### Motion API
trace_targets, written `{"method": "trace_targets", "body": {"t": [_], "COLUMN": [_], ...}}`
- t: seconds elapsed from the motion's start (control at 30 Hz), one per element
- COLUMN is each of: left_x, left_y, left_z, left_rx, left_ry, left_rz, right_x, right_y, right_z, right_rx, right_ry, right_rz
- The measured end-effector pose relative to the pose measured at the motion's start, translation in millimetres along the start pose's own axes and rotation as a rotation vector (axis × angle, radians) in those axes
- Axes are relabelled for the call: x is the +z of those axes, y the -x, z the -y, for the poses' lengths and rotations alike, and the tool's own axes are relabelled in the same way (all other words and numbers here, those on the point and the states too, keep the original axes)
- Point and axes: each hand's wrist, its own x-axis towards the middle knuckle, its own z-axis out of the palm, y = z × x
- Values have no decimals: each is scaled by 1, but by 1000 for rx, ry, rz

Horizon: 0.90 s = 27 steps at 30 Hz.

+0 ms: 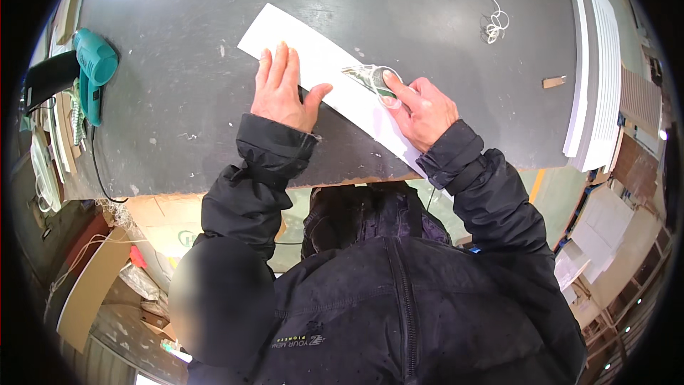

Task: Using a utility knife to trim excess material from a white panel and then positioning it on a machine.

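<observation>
A long white strip [324, 57] lies slantwise across the dark tabletop, from the upper left down toward the table's near edge. My left hand [281, 93] rests flat on its left part, fingers stretched out and thumb apart, holding nothing. Over the strip's middle, my right hand [425, 108] grips a small pointed tool [365, 77] with a silvery, tapering front and a dark green part. A thin white loop shows around it. The tool's point faces left, toward my left hand. My fingers cover its rear, so its exact kind is unclear.
A teal heat gun [95, 64] with a black cord sits at the table's left edge. White string [493, 21] lies at the far right, above a small brown piece [553, 82]. Long white panels [595, 71] line the right edge. Cardboard [167, 221] stands below the table.
</observation>
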Motion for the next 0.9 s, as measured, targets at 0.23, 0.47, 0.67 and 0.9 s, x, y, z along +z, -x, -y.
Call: {"method": "trace_targets", "body": {"t": [0.23,0.47,0.67,0.9], "left_x": [-1,-1,-13,-9], "left_y": [0,-1,-2,2], "left_z": [4,4,6,9], "left_rx": [53,50,42,43], "left_ry": [99,94,132,169], "left_rz": [-39,-31,52,74], "right_x": [2,19,-27,-46], "right_y": [-71,-182,-190,-139], "right_z": [23,53,-5,39], "right_rx": [-110,-232,24,69], "right_ry": [-9,22,-358,-517], "right_rz": [16,-28,113,604]}}
